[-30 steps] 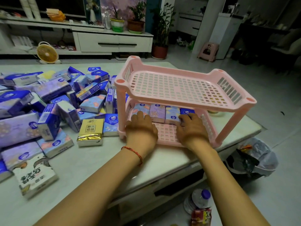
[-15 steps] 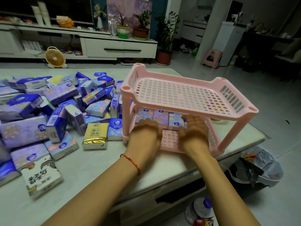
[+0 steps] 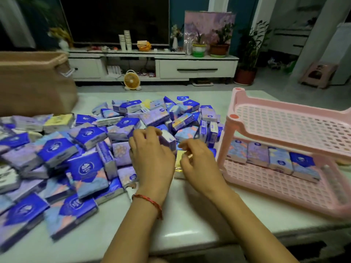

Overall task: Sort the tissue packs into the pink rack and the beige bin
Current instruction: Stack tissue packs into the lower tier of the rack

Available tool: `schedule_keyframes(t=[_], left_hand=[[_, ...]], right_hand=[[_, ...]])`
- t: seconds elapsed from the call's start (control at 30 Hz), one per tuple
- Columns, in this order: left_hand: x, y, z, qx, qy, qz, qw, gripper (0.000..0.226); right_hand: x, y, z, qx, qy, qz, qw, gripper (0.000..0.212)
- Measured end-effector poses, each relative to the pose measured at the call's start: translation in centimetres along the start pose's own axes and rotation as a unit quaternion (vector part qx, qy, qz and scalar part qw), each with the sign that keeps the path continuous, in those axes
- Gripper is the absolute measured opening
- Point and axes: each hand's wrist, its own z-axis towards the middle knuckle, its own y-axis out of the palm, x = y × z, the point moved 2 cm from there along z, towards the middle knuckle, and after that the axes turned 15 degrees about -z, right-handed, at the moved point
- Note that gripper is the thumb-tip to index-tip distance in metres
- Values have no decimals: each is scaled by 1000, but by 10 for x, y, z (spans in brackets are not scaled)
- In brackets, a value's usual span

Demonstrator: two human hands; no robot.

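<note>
The left hand (image 3: pixel 152 158) curls its fingers around a small purple pack (image 3: pixel 168 141) at the near edge of the pile (image 3: pixel 79 149), mid-frame; the right hand (image 3: pixel 199 164), just beside it, hovers half-curled over a gold pack (image 3: pixel 179 162), gripping nothing I can make out. The beige bin (image 3: pixel 34 82) stands upper left, the pink rack (image 3: pixel 284 149) at right with four packs along its lower shelf. Best to lift the pack clear before carrying it, then seat it snug beside that row.
</note>
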Motion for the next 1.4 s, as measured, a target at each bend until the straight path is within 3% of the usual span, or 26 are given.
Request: schedule_keyframes(t=[0.17,0.33,0.43,0.53,0.6,0.67,0.77,0.83,0.93,1.07,1.17,1.33,1.4], left_hand=[[-22,-1,6,-45,-52,37,997,41],[-27,-3,9,-32,-71,36,996,39],[-24,-9,8,31,-53,-17,998,36],[-9,-19,8,120,-36,-153,980,34],[6,-21,3,133,-46,-263,954,30],[19,-18,-5,117,-52,-325,937,24],[31,-10,-16,54,-52,-320,945,17],[38,-5,-21,8,-60,-316,947,19],[41,12,-30,-130,-85,-270,950,22],[40,32,-46,-278,-147,-234,920,31],[36,36,-49,-315,-164,-216,909,31],[24,40,-42,-334,-171,-211,903,24],[23,44,-40,-349,-180,-218,893,25]], right_hand=[[-11,35,29,-83,-12,-40,996,50],[-11,38,39,-11,15,-20,1000,31],[-13,28,34,25,33,16,999,37],[-15,4,14,90,20,46,995,41],[-12,-20,-10,143,-3,37,989,36],[-4,-47,-38,211,-9,7,977,31],[24,-84,-71,341,52,-44,937,33],[51,-97,-85,376,90,-83,918,35],[88,-93,-95,310,52,-153,937,34],[107,-67,-83,192,-19,-153,969,34],[105,-53,-70,130,-29,-145,980,31],[107,-54,-67,99,-36,-139,985,18],[108,-56,-70,81,-40,-123,988,25]])
